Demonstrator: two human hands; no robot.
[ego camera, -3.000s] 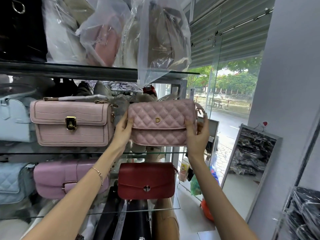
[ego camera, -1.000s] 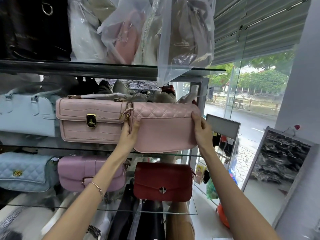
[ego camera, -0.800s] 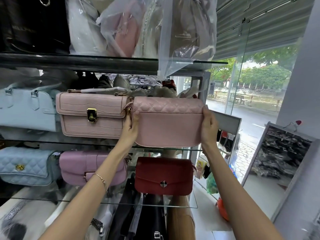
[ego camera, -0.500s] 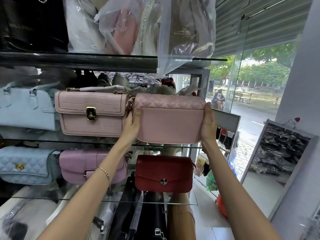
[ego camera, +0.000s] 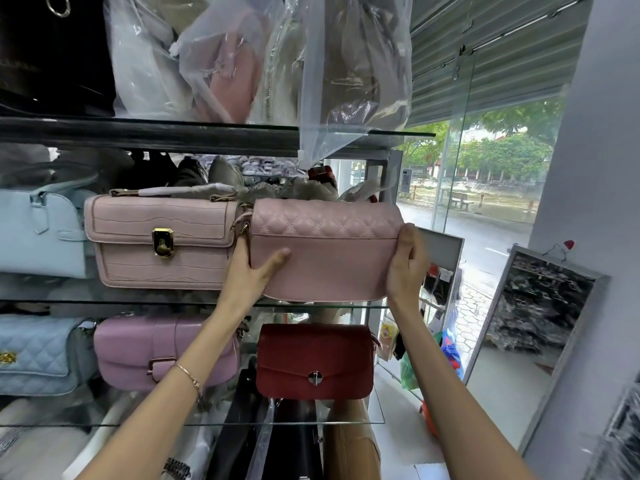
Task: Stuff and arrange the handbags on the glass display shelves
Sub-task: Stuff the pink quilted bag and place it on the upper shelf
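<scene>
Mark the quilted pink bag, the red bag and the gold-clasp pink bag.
quilted pink bag [ego camera: 329, 265], head view, smooth panel below the quilting
red bag [ego camera: 311, 351], head view, front flap
gold-clasp pink bag [ego camera: 166, 268], head view, lower front

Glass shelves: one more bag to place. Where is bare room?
A narrow strip of the lower glass shelf, right of the dark red flap handbag. The middle shelf is full to the quilted pink handbag; the top shelf is crammed.

Soft daylight enters from the glass front [ego camera: 498, 188] at right; frame edges bend and blur.
</scene>
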